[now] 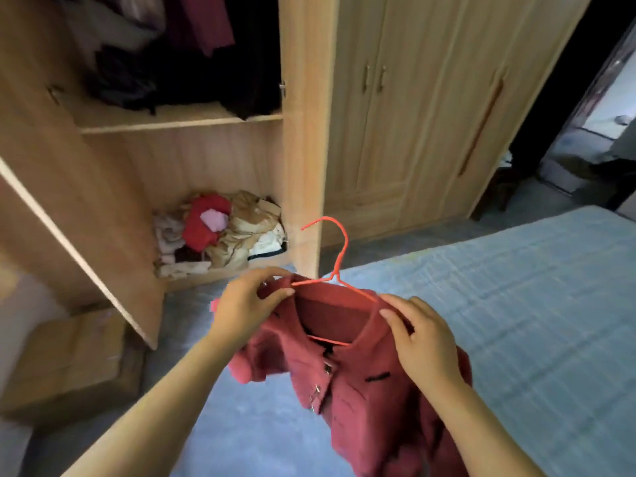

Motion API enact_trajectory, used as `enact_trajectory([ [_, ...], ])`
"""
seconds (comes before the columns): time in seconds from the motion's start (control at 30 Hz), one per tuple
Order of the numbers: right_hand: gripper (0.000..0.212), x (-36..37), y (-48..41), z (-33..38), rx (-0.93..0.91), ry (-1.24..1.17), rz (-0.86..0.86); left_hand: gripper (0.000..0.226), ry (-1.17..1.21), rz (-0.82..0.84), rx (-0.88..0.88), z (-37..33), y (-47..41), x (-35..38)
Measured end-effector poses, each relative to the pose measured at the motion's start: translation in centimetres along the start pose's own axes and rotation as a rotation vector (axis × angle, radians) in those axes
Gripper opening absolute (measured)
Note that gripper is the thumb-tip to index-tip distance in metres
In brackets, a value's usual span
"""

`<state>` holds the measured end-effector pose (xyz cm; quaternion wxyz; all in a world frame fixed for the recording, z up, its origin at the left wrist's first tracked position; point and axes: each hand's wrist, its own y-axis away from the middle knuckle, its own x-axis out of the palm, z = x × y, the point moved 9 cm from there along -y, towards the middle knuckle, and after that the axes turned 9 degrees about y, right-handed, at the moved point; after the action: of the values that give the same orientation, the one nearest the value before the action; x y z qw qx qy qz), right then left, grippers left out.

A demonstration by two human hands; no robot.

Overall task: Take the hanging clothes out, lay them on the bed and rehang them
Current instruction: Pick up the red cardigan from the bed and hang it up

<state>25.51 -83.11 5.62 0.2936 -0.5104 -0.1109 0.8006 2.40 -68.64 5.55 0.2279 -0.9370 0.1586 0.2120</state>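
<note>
Our left grip (247,301) pinches one shoulder of the jacket (361,390) and our right grip (423,342) clasps the other, likely to square it on the hanger (339,249), held up between bed (516,304) and wardrobe (303,132).

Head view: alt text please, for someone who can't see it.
The left hand and right hand hold a red jacket on a red hanger by its shoulders, beside a blue bed. An open wardrobe stands behind, clothes piled inside.

A cardboard box (69,366) sits on the grey floor (247,425).
</note>
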Motion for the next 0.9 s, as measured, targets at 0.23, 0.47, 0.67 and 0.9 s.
enact_trajectory([
  [0.23,0.022,6.6,-10.6,9.1,-0.202,-0.165,0.0,0.027,-0.139,-0.313,0.088,2.8,-6.9,-11.2],
  [0.47,0.027,12.7,-27.5,17.2,-0.465,-0.214,-0.101,0.027,-0.325,-0.502,0.175,5.2,-18.7,-20.5],
  [0.67,0.036,15.5,-44.0,25.1,-0.658,-0.182,-0.261,0.032,-0.415,-0.609,0.222,5.9,-32.4,-29.2],
  [0.9,0.022,16.9,-61.3,34.7,-0.755,-0.288,-0.334,0.027,-0.391,-0.94,0.313,5.4,-45.9,-39.6],
])
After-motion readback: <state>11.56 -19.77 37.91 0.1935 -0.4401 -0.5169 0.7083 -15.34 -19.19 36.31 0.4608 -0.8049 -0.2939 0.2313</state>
